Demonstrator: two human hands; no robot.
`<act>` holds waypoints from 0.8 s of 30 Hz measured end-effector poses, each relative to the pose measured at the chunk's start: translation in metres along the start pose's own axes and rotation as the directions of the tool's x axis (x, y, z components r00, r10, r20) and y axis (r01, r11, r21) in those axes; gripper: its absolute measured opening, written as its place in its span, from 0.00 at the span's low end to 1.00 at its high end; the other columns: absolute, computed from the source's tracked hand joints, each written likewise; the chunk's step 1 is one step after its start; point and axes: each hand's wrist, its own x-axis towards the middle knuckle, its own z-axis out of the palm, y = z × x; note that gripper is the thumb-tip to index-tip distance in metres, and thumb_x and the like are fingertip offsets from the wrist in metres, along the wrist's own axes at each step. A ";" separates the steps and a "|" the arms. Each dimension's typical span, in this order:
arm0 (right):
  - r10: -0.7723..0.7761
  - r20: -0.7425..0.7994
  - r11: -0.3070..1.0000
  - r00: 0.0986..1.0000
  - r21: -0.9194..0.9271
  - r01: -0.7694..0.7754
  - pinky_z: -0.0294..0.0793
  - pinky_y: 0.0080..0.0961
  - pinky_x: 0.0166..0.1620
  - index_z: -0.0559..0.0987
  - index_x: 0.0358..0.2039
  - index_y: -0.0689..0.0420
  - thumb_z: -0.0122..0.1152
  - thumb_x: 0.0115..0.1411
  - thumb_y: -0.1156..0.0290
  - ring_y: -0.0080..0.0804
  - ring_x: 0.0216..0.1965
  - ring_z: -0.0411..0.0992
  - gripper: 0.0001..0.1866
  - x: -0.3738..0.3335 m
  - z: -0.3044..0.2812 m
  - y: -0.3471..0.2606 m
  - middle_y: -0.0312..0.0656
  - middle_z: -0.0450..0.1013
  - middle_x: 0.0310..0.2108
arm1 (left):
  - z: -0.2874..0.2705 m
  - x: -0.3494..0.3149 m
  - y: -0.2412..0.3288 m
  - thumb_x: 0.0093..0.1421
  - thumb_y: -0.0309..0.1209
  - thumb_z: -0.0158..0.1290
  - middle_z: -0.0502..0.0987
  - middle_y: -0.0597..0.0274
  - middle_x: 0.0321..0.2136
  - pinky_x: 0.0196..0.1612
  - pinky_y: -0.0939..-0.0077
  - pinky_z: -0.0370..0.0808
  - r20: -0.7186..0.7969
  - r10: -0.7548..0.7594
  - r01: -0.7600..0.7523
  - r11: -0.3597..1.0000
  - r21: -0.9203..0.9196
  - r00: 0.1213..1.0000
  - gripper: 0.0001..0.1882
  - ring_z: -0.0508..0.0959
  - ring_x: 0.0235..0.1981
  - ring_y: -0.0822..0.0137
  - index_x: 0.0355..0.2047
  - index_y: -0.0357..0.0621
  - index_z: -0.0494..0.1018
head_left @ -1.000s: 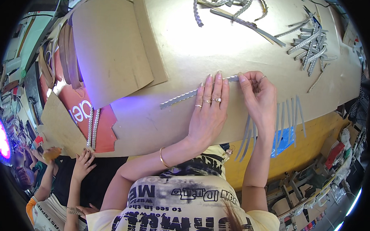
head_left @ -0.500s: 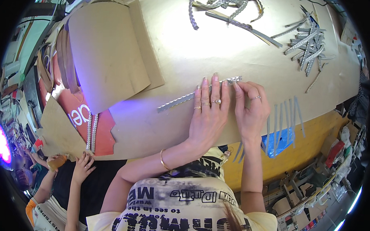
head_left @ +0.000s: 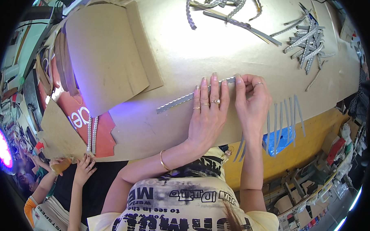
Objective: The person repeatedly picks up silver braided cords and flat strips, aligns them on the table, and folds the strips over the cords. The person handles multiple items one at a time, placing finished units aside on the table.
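A narrow grey strip with a silver braided cord [head_left: 175, 103] along its upper edge lies slantwise on the tan-covered table. My left hand [head_left: 209, 110] rests flat across its middle, fingers stretched out and pressing it down. My right hand [head_left: 252, 93] pinches the strip's right end between thumb and bent fingers, which hide the tip. To the right of that hand, several thin grey strips [head_left: 280, 119] hang over the table's near edge.
A pile of cut braided pieces [head_left: 307, 44] lies at the far right, with tangled braids [head_left: 233, 5] at the back. Large brown sheets [head_left: 105, 55] cover the left side. Two braids [head_left: 92, 134] lie near another person's hand [head_left: 85, 167]. A blue bag [head_left: 278, 141] sits below the table edge.
My right hand has shifted slightly; its thumb now covers the strip's right end, where the braid tip showed before. My left hand stays almost still. The other person's hands moved slightly.
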 end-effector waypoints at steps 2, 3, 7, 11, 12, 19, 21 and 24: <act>-0.014 -0.005 1.000 1.000 -0.010 0.014 0.74 0.26 0.30 0.79 0.31 0.66 0.62 0.61 0.74 0.31 0.24 0.74 0.07 0.001 0.001 0.001 0.46 0.75 0.29 | 0.000 0.000 0.000 0.63 0.30 0.47 0.61 0.40 0.64 0.66 0.52 0.62 0.000 0.001 -0.001 1.000 -0.003 1.000 0.27 0.64 0.64 0.43 0.63 0.38 0.62; -0.017 -0.007 1.000 1.000 -0.011 0.017 0.74 0.26 0.30 0.79 0.31 0.66 0.62 0.61 0.74 0.32 0.24 0.74 0.07 0.001 0.001 0.001 0.46 0.75 0.29 | -0.001 0.000 0.000 0.63 0.30 0.47 0.61 0.40 0.64 0.66 0.52 0.62 0.001 0.004 -0.004 1.000 0.001 1.000 0.27 0.64 0.64 0.43 0.63 0.38 0.62; -0.033 -0.028 0.999 0.999 -0.016 0.033 0.74 0.26 0.30 0.79 0.31 0.66 0.63 0.60 0.74 0.32 0.24 0.74 0.07 0.000 0.003 0.003 0.46 0.75 0.28 | -0.001 0.000 0.000 0.63 0.31 0.47 0.61 0.40 0.64 0.66 0.52 0.62 0.007 0.012 -0.012 1.000 0.026 1.000 0.27 0.64 0.64 0.43 0.63 0.38 0.62; -0.021 -0.042 0.999 0.999 -0.037 0.019 0.73 0.26 0.29 0.78 0.33 0.66 0.64 0.60 0.74 0.31 0.24 0.73 0.07 -0.001 0.006 0.003 0.45 0.74 0.29 | 0.000 0.001 0.000 0.63 0.31 0.47 0.61 0.40 0.64 0.66 0.52 0.62 0.001 0.010 -0.010 0.998 0.063 1.000 0.27 0.64 0.64 0.43 0.63 0.40 0.62; -0.042 -0.064 0.998 0.997 -0.045 0.039 0.73 0.26 0.29 0.78 0.34 0.65 0.64 0.59 0.74 0.31 0.25 0.73 0.07 -0.002 0.006 0.003 0.45 0.74 0.29 | 0.001 0.001 0.001 0.64 0.32 0.47 0.60 0.40 0.64 0.66 0.52 0.62 -0.005 0.011 -0.010 0.996 0.086 1.000 0.27 0.64 0.64 0.43 0.63 0.41 0.62; -0.078 -0.106 0.997 0.991 -0.008 0.077 0.74 0.26 0.31 0.78 0.42 0.62 0.64 0.59 0.77 0.31 0.29 0.73 0.10 -0.006 0.001 0.009 0.44 0.72 0.33 | 0.004 0.001 0.004 0.62 0.28 0.48 0.57 0.38 0.66 0.66 0.49 0.61 -0.018 -0.008 0.009 0.999 0.041 1.000 0.30 0.61 0.65 0.40 0.66 0.41 0.60; -0.207 -0.109 0.978 0.972 -0.050 0.203 0.75 0.28 0.34 0.79 0.44 0.60 0.63 0.58 0.79 0.34 0.31 0.73 0.12 -0.012 0.001 0.014 0.45 0.71 0.35 | 0.005 0.001 0.004 0.63 0.28 0.48 0.57 0.38 0.66 0.66 0.49 0.61 -0.012 -0.009 0.009 0.999 0.050 1.000 0.30 0.61 0.65 0.40 0.66 0.41 0.60; -0.355 -0.060 0.923 0.933 -0.181 0.340 0.75 0.31 0.39 0.80 0.48 0.57 0.62 0.56 0.82 0.39 0.37 0.72 0.18 -0.023 0.001 0.021 0.47 0.70 0.40 | 0.005 0.001 0.004 0.63 0.28 0.47 0.57 0.38 0.66 0.66 0.50 0.61 -0.019 -0.008 0.009 0.998 0.055 1.000 0.29 0.61 0.65 0.40 0.66 0.42 0.60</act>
